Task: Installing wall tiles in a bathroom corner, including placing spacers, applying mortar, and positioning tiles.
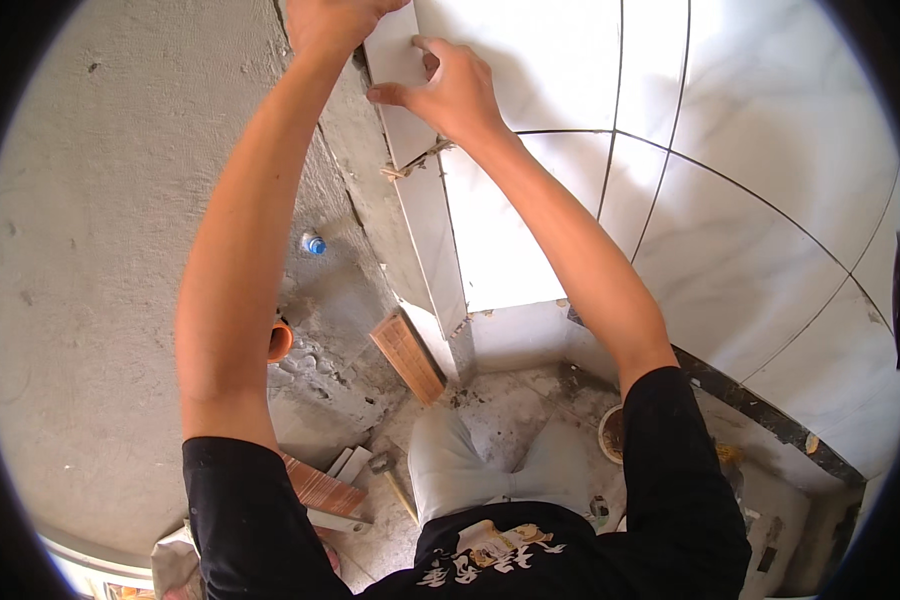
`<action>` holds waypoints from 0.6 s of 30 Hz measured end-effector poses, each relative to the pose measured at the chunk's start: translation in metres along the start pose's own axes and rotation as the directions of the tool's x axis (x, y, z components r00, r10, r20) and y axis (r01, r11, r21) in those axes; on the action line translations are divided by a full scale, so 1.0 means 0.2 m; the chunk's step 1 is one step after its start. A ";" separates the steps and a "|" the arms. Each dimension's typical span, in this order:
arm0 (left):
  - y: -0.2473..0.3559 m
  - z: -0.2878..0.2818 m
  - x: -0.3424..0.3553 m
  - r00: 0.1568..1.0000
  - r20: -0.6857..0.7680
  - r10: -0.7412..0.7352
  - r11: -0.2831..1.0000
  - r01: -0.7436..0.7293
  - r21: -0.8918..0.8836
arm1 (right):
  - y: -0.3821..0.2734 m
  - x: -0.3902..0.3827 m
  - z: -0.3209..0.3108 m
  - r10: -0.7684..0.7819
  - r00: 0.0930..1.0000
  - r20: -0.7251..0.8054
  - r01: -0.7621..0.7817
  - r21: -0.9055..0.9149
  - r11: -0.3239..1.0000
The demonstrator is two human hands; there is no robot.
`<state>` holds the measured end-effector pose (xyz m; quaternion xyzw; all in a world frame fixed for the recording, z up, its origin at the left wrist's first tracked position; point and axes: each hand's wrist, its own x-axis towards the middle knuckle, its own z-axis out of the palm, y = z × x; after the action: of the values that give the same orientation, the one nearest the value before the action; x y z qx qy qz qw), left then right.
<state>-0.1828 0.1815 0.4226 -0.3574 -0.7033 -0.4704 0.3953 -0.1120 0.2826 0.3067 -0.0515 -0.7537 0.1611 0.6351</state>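
Observation:
A narrow white tile strip (398, 105) stands along the wall corner at the top, above a second narrow strip (432, 235). My left hand (335, 22) is curled at the upper strip's far left edge; the frame cuts off some of its fingers. My right hand (457, 88) lies against the same strip, thumb and index finger spread apart, with the thumb tip near the strip's left edge. Small light-brown pieces (417, 162) stick out of the joint between the two strips.
Large white wall tiles (760, 215) with dark joints fill the right. Bare grey cement wall (100, 220) covers the left, with a blue-capped pipe end (314, 244) and an orange pipe (279, 341). Below are a brown block (408, 356), a hammer (394, 484) and a bucket (611, 434).

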 end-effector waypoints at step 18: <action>0.06 -0.02 -0.07 0.991 0.129 -0.035 0.996 0.045 -0.077 | -0.07 0.00 -0.12 -0.008 0.999 0.054 0.004 0.059 0.998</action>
<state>-0.1646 0.1797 0.4152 -0.3880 -0.7149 -0.4822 0.3253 -0.0869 0.2724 0.3139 -0.0261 -0.7657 0.1828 0.6161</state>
